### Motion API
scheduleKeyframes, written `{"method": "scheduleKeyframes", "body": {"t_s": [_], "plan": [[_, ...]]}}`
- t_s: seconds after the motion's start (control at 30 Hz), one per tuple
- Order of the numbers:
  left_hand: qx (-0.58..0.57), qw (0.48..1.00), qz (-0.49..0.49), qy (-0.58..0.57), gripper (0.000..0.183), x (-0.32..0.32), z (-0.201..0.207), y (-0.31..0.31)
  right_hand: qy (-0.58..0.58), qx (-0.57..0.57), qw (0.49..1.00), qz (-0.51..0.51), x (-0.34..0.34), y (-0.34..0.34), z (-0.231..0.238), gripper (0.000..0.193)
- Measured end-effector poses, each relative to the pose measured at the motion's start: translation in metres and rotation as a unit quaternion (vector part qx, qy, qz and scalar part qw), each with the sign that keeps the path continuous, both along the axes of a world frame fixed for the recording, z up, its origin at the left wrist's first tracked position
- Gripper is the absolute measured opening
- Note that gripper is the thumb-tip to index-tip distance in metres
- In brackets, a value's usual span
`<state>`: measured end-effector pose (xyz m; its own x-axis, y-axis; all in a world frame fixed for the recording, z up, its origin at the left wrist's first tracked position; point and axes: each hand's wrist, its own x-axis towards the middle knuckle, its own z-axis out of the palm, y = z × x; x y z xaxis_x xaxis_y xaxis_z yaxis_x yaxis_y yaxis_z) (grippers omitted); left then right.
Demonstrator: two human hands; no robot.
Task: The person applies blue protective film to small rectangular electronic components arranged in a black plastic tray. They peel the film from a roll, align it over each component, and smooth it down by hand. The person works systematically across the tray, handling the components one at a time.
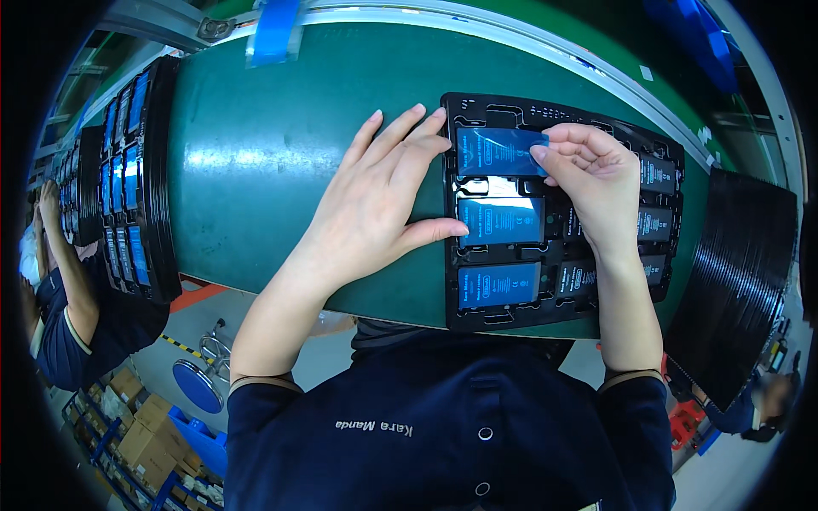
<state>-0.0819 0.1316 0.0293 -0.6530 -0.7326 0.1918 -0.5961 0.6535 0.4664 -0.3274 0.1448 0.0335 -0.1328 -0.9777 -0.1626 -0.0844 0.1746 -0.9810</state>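
A black moulded tray (pixel 477 323) lies on the green bench and holds flat batteries in rows. The batteries in its left column look blue, while the dark batteries (pixel 654 225) farther right lack that colour. My right hand (pixel 603 183) pinches the right end of a clear blue film (pixel 498 153) over the top-left battery, between thumb and index finger. My left hand (pixel 375 196) is spread open at the tray's left edge. Its fingertips are by the upper corner, and its thumb tip is by the blue middle-left battery (pixel 501 221). Below that sits another blue battery (pixel 498 284).
Stacked trays of batteries (pixel 132 179) stand at the bench's left end. A stack of black trays (pixel 737 281) is on the right. Blue tape (pixel 275 32) hangs at the far rail. Another person's arm (pixel 68 264) shows at far left, near a round blue stool (pixel 198 386).
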Motion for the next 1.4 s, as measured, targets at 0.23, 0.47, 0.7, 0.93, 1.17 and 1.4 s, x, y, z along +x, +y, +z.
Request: {"method": "scheduleKeyframes", "body": {"t_s": [0.23,0.47,0.7,0.93,1.17,1.4], "plan": [[-0.002,0.999,-0.021,-0.030,0.061,-0.001,0.003,0.001,0.017,-0.021,1.000,0.006,0.001,0.001,-0.003,0.018],[0.001,1.000,-0.022,-0.021,0.058,-0.001,0.002,0.000,0.116,-0.083,0.990,0.018,0.002,0.004,-0.012,0.026],[-0.166,0.970,0.171,0.040,0.033,0.048,-0.022,-0.061,0.316,-0.215,0.924,0.022,0.015,0.008,0.006,0.042],[-0.229,0.919,0.314,-0.064,0.046,0.115,-0.045,-0.147,0.312,-0.205,0.926,0.060,0.008,0.011,0.000,0.037],[-0.233,0.923,0.304,-0.020,0.033,0.114,-0.042,-0.148,0.290,-0.189,0.936,0.059,0.007,0.012,0.002,0.034],[-0.232,0.902,0.360,0.055,0.028,0.099,-0.024,-0.125,0.276,-0.189,0.940,0.066,0.005,0.014,0.002,0.031]]}}
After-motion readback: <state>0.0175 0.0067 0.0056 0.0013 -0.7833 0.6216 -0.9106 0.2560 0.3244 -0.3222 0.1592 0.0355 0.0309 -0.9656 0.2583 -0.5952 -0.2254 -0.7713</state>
